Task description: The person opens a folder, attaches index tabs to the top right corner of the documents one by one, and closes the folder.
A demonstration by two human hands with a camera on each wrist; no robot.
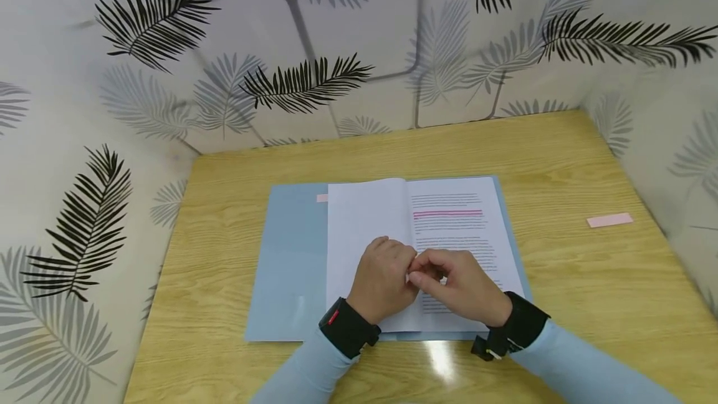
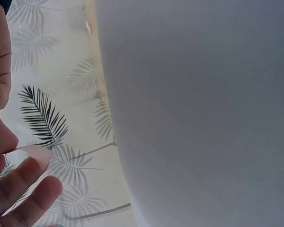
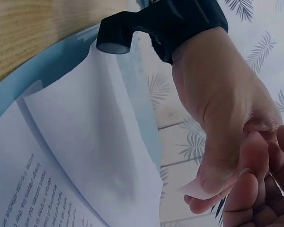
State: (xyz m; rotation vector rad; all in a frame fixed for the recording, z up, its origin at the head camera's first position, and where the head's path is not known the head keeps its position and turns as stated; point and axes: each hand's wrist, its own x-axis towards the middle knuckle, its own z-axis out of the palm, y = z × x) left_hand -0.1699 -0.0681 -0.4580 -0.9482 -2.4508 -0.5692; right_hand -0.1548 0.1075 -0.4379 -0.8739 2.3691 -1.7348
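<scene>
My left hand (image 1: 384,279) pinches a pale slip (image 2: 37,153) above the booklet (image 1: 457,235), one end projecting, presumably to leave it accessible; my right hand (image 1: 462,285) meets the left with curled fingers, whether gripping I cannot tell. The booklet lies open on the table (image 1: 219,235).

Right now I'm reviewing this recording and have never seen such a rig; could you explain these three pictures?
There is no robot here, just a person's left hand and right hand. The wide picture comes from a head camera looking down; the two close-ups come from cameras worn on each wrist. On the wooden table lies an open light-blue folder with a blank page beside a printed page with pink-marked lines. A pink paper strip lies to the right, and a pink tab shows left of the blank page. The left hand pinches a pale pink slip; whether the right hand also grips it is unclear.
</scene>
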